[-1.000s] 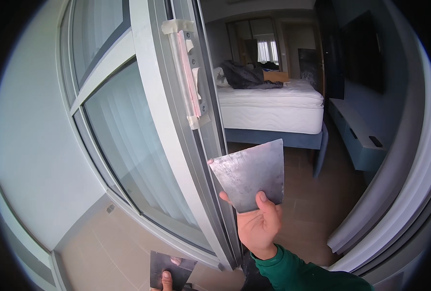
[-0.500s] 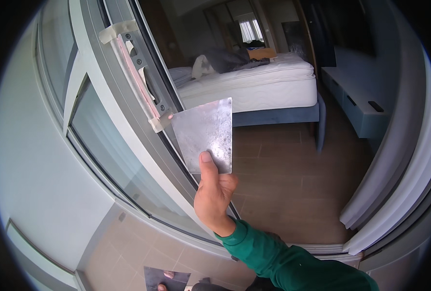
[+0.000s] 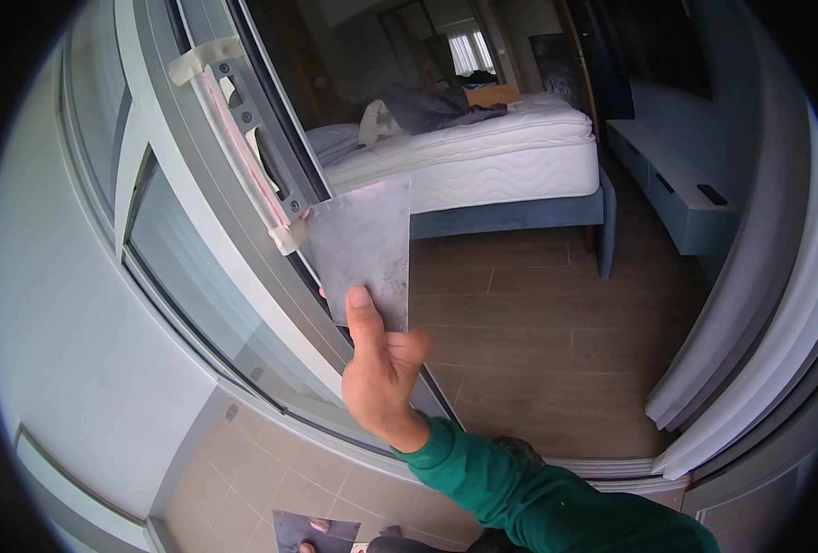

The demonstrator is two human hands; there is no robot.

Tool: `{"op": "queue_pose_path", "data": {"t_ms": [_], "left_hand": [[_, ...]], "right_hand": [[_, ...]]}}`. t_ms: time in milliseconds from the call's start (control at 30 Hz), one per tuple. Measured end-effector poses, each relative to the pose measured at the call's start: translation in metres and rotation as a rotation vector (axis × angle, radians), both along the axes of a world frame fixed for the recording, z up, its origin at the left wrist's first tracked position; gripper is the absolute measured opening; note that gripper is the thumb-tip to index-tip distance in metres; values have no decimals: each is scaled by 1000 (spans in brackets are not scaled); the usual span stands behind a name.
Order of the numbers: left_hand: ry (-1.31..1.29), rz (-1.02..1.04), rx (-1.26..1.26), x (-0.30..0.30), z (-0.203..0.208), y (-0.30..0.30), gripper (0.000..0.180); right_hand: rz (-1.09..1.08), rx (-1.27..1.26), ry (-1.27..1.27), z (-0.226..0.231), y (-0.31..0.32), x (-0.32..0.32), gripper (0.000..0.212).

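My right hand [image 3: 379, 378], in a green sleeve, pinches a thin, square metal spreader sheet [image 3: 365, 244] with the thumb flat on its face. The sheet's upper left corner is right by the lower end of a lock recess plate [image 3: 248, 115] on the sliding door's frame [image 3: 197, 138]. A strip of pink filler [image 3: 243, 152] runs along that plate between pieces of masking tape [image 3: 289, 238]. At the bottom edge, my left hand [image 3: 308, 547], mostly cut off, grips a second metal sheet [image 3: 291, 528] bearing a small pinkish lump [image 3: 319, 524].
Through the doorway are a bed [image 3: 483, 175] with a white mattress and a low cabinet [image 3: 667, 184] by the wall. Grey curtains [image 3: 741, 304] hang at the right. The door track [image 3: 602, 468] crosses the floor below. Tiled floor [image 3: 280, 461] lies outside.
My right hand and its metal sheet have shifted left, closer along the door frame. The view has turned slightly. My left hand and its sheet stay about where they were.
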State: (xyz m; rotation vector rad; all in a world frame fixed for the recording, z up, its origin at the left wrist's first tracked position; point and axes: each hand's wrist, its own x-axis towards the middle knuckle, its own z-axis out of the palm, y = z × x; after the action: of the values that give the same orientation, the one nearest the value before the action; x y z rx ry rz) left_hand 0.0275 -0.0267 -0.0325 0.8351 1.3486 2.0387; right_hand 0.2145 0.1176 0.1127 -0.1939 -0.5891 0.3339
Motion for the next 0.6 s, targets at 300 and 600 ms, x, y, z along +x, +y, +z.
{"op": "queue_pose_path", "data": {"t_ms": [300, 600], "left_hand": [[54, 6, -99, -6, 0, -3, 33], [-6, 10, -22, -4, -1, -1, 29]], "right_hand": [[-143, 51, -160, -4, 3, -12, 17], [-86, 62, -111, -2, -5, -20, 16]]}}
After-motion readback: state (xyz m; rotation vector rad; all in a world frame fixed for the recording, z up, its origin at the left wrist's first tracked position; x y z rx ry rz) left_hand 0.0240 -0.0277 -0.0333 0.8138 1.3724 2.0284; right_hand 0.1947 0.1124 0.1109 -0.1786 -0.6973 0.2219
